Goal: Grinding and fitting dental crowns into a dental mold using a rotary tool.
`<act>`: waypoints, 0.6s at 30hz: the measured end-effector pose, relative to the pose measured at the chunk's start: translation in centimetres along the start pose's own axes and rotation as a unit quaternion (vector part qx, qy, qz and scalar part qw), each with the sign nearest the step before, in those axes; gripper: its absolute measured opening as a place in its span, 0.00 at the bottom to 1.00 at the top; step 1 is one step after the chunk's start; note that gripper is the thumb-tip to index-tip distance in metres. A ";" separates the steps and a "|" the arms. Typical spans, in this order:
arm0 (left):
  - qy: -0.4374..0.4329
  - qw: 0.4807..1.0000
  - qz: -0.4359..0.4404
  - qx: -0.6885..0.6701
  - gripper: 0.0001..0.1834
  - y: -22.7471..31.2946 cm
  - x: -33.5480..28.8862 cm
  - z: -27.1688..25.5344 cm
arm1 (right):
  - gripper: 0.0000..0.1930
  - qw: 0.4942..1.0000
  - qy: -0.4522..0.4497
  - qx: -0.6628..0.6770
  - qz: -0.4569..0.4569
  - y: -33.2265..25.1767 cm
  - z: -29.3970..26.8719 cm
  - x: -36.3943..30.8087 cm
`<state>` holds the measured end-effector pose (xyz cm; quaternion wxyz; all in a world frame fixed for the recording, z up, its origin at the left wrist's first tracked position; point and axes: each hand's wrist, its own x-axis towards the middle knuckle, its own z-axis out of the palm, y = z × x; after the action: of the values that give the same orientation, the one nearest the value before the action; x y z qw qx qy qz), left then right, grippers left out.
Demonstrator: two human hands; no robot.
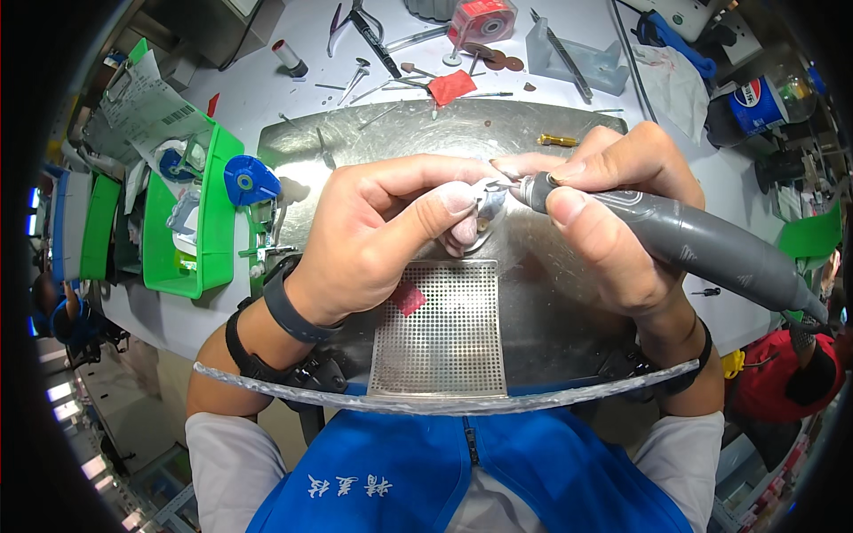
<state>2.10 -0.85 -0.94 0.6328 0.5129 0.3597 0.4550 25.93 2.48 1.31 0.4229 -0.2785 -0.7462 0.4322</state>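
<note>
Hands: left (382, 231) pinches one small metal piece (490, 200); right (613, 204) grips one grey rotary handpiece (702, 244).

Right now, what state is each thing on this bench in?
left hand: pinching a small pale workpiece
right hand: gripping a grey rotary handpiece, tip at the workpiece
perforated metal plate: lying flat
green bin: open, holding parts
red tape roll: on its side

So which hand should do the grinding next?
Right. The right hand holds the grey rotary handpiece, its tip at the small pale piece. The left hand pinches that piece.
</note>
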 end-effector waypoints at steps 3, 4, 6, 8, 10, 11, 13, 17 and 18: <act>0.000 1.000 -0.018 -0.015 0.16 0.0 -0.1 -0.1 | 0.08 0.999 -0.017 -0.031 -0.013 0.1 -0.3 0.0; 0.000 1.000 -0.018 -0.015 0.16 0.1 -0.1 -0.1 | 0.08 0.999 -0.017 -0.031 -0.013 0.0 -0.3 0.0; 0.000 1.000 -0.018 -0.012 0.16 0.3 -0.1 0.0 | 0.08 0.999 -0.019 -0.027 -0.006 0.0 -0.3 0.0; 0.001 1.000 -0.018 -0.012 0.16 0.4 0.0 0.0 | 0.09 0.999 -0.018 -0.031 -0.009 0.0 -0.4 0.0; 0.002 1.000 -0.017 -0.012 0.16 0.3 0.0 0.0 | 0.09 0.999 -0.017 -0.034 -0.013 0.1 -0.3 0.0; 0.002 0.999 -0.021 -0.026 0.16 0.2 0.0 0.0 | 0.09 0.999 -0.014 -0.030 -0.014 0.0 -0.2 -0.1; 0.002 0.999 -0.024 -0.040 0.16 0.1 -0.1 0.0 | 0.09 0.999 -0.012 -0.025 -0.017 0.0 -0.1 -0.1; 0.002 1.000 -0.020 -0.022 0.16 0.1 -0.1 0.0 | 0.08 1.000 -0.008 -0.025 -0.009 -0.1 0.0 0.1; 0.001 1.000 -0.016 -0.019 0.16 0.1 0.0 0.0 | 0.08 1.000 -0.004 -0.022 0.011 -0.2 0.0 0.0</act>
<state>2.08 -0.89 -0.88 0.6494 0.4940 0.3600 0.4524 25.89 2.40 1.54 0.4090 -0.2944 -0.7542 0.4210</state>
